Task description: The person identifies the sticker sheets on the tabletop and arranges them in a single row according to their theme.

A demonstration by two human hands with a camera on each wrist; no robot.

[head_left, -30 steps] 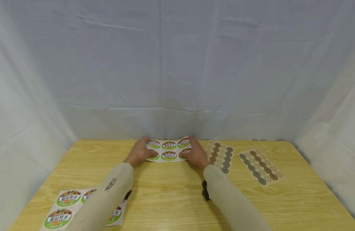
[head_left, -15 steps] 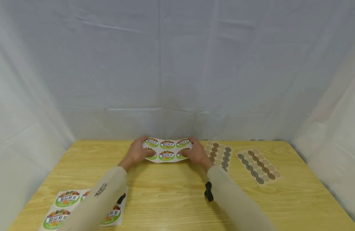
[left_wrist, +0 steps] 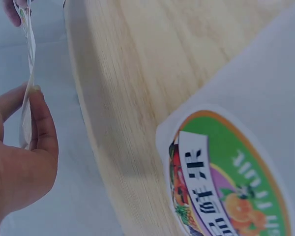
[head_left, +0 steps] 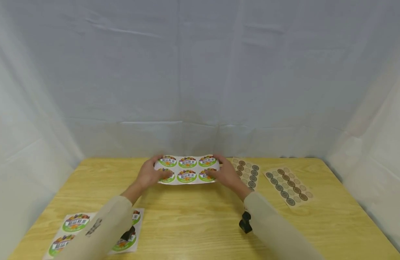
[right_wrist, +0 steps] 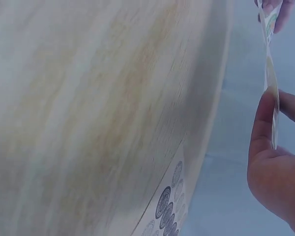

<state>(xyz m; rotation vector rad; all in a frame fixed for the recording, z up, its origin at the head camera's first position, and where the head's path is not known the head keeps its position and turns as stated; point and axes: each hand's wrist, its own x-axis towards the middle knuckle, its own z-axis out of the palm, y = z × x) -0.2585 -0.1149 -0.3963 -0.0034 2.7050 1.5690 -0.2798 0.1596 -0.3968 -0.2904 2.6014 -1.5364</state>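
Note:
Both hands hold a white sheet of oval fruit stickers (head_left: 187, 169) above the far part of the table, one at each end. My left hand (head_left: 149, 175) pinches the left end, thumb on the printed face and fingers behind. At the right end my right hand (head_left: 227, 175) grips it the same way. Seen edge-on in the left wrist view, the held sheet (left_wrist: 27, 110) bends slightly between thumb and fingers. In the right wrist view the sheet's edge (right_wrist: 273, 105) passes between thumb and fingers. A second sheet of fruit stickers (head_left: 69, 233) lies at the near left, partly under the left sleeve.
Two sheets of small round brown and grey stickers lie to the right: a nearer-centre sheet (head_left: 246, 173) beside the right hand and a tilted sheet (head_left: 289, 186) farther right. Pale sheeting (head_left: 200, 90) hangs behind the wooden table (head_left: 193, 224).
Both hands have come nearer and spread apart slightly with the sticker sheet. It now looks raised from the table and flatter than half a second ago. The other sheets have stayed put.

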